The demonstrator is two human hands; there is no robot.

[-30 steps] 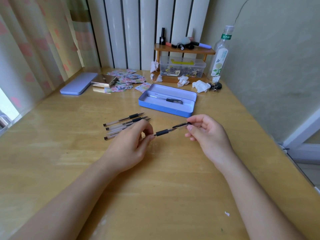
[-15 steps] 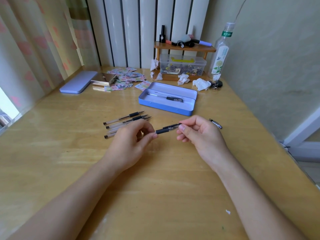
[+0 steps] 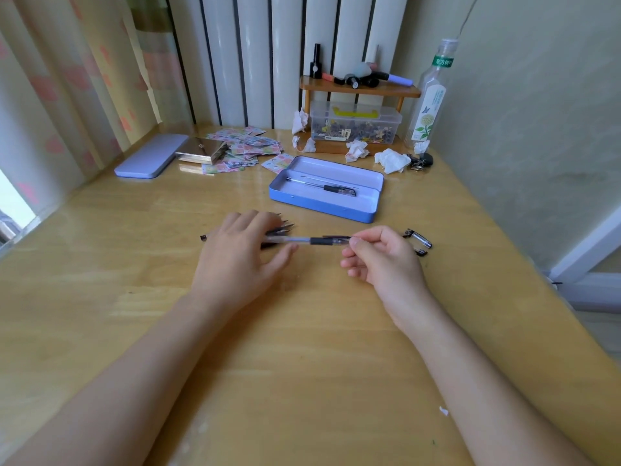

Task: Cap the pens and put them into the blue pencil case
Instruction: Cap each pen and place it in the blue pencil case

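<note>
Across wooden desk [image 3: 302, 331], right hand [image 3: 383, 260] is pinching capped pen [image 3: 312, 240], left hand [image 3: 242, 253] spreading over uncapped pens [image 3: 282, 227]; keeping it level should help toward blue pencil case [image 3: 322, 205].

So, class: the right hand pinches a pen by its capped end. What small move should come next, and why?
Probably carry the clear capped pen with the black grip up and over into the open blue metal pencil case. The right hand pinches it at the cap end, the left hand looks open over the loose pens, and one pen already lies in the case.

two hands [image 3: 235, 260], one case [image 3: 322, 205], one bottle [image 3: 428, 105]
</note>
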